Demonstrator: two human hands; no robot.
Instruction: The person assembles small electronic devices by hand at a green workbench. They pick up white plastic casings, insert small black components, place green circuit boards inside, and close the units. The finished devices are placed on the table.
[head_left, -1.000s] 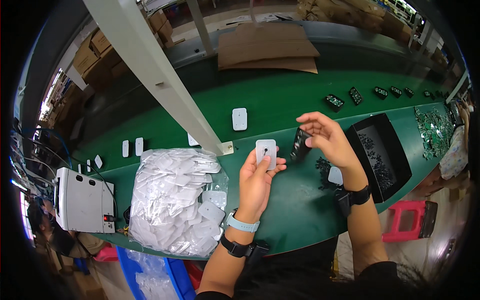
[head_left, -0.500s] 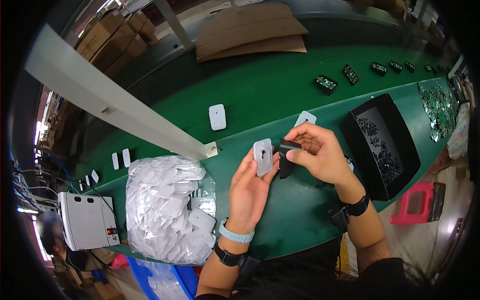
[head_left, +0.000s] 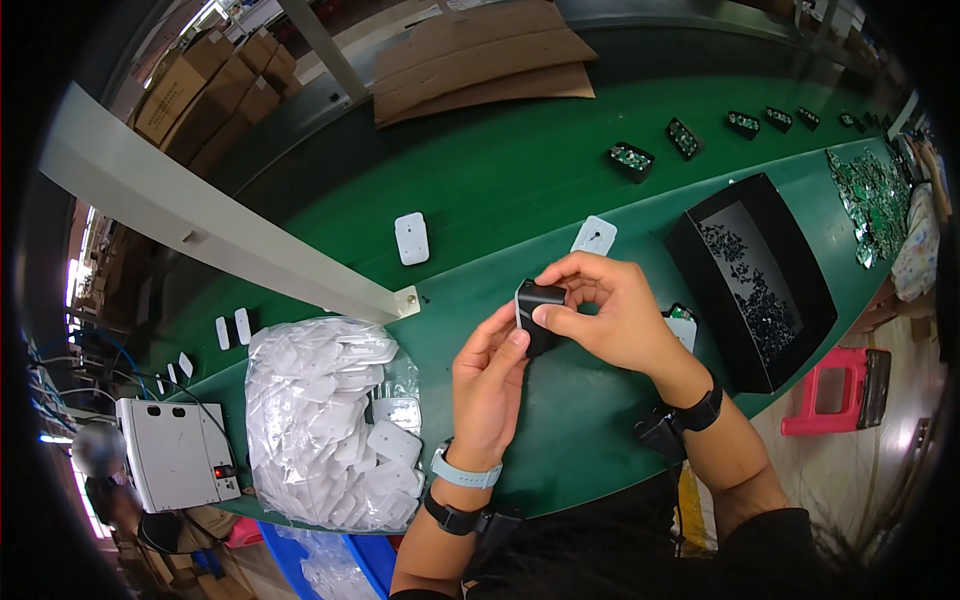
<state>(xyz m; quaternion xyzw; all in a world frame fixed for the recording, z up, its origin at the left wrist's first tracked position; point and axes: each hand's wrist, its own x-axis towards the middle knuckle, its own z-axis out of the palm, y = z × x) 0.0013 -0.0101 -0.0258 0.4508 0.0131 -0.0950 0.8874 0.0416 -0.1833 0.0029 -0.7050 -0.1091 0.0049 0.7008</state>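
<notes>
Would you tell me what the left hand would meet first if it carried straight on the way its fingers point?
The left hand points up and right; its fingertips already touch the small black housing that the right hand grips.

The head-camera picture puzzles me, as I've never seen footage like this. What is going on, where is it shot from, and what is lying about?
It comes from a wide fisheye camera worn on a person's head, looking down at their own two bare hands, so straight edges bend near the rim. There is no machine arm. The left hand and the right hand together hold a small black block-shaped part above a long green work surface. To the left lies a clear bag of white flat pieces; one white plate lies alone farther back. To the right stands an open black box with small dark bits inside. A grey boxy device stands at the far left.
</notes>
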